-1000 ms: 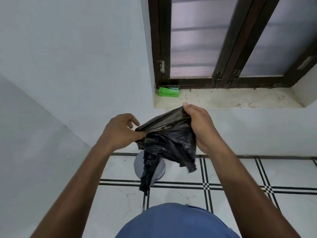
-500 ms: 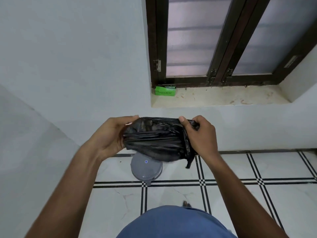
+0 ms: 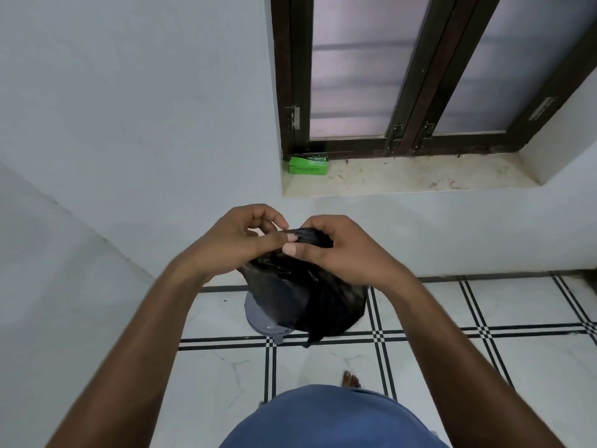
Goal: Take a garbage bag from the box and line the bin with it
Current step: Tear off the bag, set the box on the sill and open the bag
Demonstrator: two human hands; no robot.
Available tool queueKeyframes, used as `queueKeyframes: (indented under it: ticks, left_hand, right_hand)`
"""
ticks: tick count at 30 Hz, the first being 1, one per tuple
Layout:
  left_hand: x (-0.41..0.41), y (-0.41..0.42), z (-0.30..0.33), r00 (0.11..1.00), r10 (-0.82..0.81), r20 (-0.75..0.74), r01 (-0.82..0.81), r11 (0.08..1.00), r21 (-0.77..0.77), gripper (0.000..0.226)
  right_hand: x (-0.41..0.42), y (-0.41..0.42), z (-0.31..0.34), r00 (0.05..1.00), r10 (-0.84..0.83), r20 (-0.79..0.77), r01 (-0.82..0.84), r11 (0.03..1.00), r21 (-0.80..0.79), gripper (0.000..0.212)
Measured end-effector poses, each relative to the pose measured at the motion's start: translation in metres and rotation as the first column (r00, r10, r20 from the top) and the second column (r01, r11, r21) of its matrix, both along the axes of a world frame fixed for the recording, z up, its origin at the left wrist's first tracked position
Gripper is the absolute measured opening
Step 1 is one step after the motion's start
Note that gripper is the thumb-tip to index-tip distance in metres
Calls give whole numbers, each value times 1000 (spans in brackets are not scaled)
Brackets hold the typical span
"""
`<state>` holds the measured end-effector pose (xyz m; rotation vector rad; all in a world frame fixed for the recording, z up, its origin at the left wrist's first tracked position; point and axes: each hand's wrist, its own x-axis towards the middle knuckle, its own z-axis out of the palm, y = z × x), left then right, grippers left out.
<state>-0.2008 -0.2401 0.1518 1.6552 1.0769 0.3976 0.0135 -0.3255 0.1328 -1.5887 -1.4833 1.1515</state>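
A black garbage bag [image 3: 310, 295] hangs bunched between both hands at chest height. My left hand [image 3: 239, 240] pinches its top edge with thumb and fingers. My right hand [image 3: 342, 250] grips the same edge right beside it, the fingertips of both hands touching. Below the bag, a grey round bin [image 3: 261, 318] with its lid shut stands on the floor, mostly hidden by the bag. The green garbage bag box [image 3: 308, 165] lies on the left end of the window sill.
The stone window sill [image 3: 420, 176] sits under a dark-framed window [image 3: 413, 92]. White walls meet in a corner at the left. The floor has white tiles with black lines [image 3: 484, 331]. My bare toes [image 3: 350, 379] show behind the bin.
My hands have come together from holding the bag stretched wide; the top edge is now bunched between them and the bag hangs lower over the bin.
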Motion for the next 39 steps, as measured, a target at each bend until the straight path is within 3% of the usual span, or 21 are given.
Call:
queueKeyframes:
  ticks: [4,7,9,11,13,15,17,18,20,22,24,26,27,29,32,35,39]
  left_hand:
    - [-23,11,-12,965,17,-261,36,979,199,48]
    - [-31,14,-27,885,62,-462,89,951,297,29]
    - [-31,11,-32,932,77,-353,2,976,218,20]
    - [-23,5,-32,991,106,-76,-114,987,-112,24]
    - [-11,-3,-26,949,251,189,-134,867,-480,33]
    - [-5,-5,-21,873,396,283,-135,756,-641,40]
    - [-9,-4,-16,905,346,249,-121,769,-628,49]
    - [-14,-3,-11,959,226,169,-101,834,-542,49]
    - [-24,3,-9,983,-48,-179,-2,964,-266,41]
    - [-32,15,-16,861,-53,-505,52,999,-17,28]
    - [-36,24,-21,802,80,-592,-19,994,109,32]
    - [-37,24,-18,835,188,-517,-121,979,162,48]
    - [-35,23,-15,886,216,-409,-183,976,119,47]
    - [-32,17,-5,968,208,-138,-228,962,-153,37]
    - [-35,12,0,964,236,121,-161,884,-439,31]
    - [-42,17,-9,979,192,67,-161,933,-322,37]
    - [-37,16,-12,975,222,-3,-221,967,-125,30]
  right_hand:
    - [9,-4,1,932,-140,-334,118,989,-86,12]
    - [20,-4,3,765,-280,-580,230,960,-161,16]
    - [25,-5,5,647,-297,-702,238,954,-184,44]
    - [28,-6,4,576,-285,-766,209,957,-199,68]
    - [32,-4,0,558,-306,-771,230,950,-211,63]
    - [36,-1,-4,650,-398,-648,366,910,-192,43]
    - [45,0,-14,817,-505,-277,518,855,-32,39]
    - [49,0,-19,830,-548,-107,554,832,39,41]
    - [58,-5,-29,808,-589,-34,590,805,67,47]
    - [60,-7,-34,804,-595,-9,593,800,86,52]
    - [57,-9,-37,811,-582,58,573,810,124,55]
    - [54,-11,-40,806,-586,88,573,809,132,55]
    - [55,-10,-42,801,-590,101,577,806,133,55]
    - [57,-10,-47,789,-591,168,573,807,145,54]
    - [63,-13,-53,743,-579,337,546,815,196,53]
    - [67,-16,-53,713,-521,469,521,842,143,53]
    - [66,-18,-45,738,-239,632,366,927,-78,60]
